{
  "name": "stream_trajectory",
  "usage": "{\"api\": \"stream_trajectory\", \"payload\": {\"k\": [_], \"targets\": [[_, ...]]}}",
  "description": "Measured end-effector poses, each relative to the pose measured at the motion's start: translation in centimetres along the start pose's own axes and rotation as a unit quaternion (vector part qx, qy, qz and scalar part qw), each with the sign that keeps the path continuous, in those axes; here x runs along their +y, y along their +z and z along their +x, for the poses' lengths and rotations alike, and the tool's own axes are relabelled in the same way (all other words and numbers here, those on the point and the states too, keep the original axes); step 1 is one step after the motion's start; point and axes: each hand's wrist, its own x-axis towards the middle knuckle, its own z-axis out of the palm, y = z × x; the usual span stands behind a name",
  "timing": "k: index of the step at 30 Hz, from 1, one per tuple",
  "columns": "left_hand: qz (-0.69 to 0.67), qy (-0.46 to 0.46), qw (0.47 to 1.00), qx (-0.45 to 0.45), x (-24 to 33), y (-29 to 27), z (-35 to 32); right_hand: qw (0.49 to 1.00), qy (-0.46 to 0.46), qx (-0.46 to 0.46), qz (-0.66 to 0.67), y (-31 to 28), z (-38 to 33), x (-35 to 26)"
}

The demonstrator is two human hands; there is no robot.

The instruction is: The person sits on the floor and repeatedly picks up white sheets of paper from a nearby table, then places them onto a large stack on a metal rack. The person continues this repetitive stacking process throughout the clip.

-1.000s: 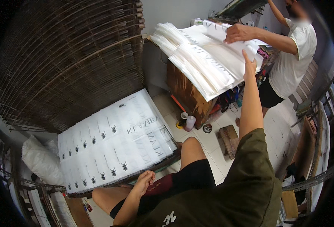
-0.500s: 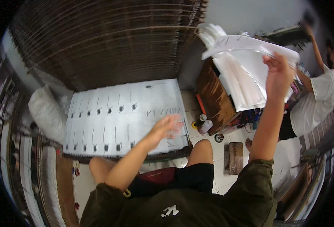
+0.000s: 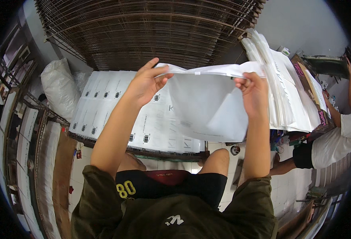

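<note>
A translucent white plastic sheet point(image 3: 207, 105) is stretched between my two hands and hangs down toward me from its upper edge. My left hand point(image 3: 146, 81) pinches its left corner between thumb and fingers. At the opposite corner, my right hand point(image 3: 252, 93) has its fingers curled round the edge. Behind and left of the raised sheet lie overlapping printed white sheets point(image 3: 103, 115) in staggered rows, with small black marks. The hanging sheet veils their right end.
A dark wire rack point(image 3: 151, 32) stands behind the printed sheets. On the right is a thick pile of white plastic sheets point(image 3: 281, 87). A stuffed white sack point(image 3: 58, 83) leans at the left. A person in a white shirt point(image 3: 334, 139) works at the far right.
My right hand has brought a sheet from the pile at the right to in front of me. My left hand has risen and now grips its other corner.
</note>
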Motion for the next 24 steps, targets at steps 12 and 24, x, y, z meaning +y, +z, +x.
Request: {"api": "stream_trajectory", "payload": {"k": [12,24], "targets": [[0.083,-0.007,0.996,0.039,-6.0,-4.1,9.3,0.992,0.095,0.066,-0.044,-4.7,6.5,9.3],[0.265,-0.09,0.947,0.157,-31.7,-15.3,2.4,0.933,0.272,0.186,-0.146,-20.2,-7.5,31.0]]}}
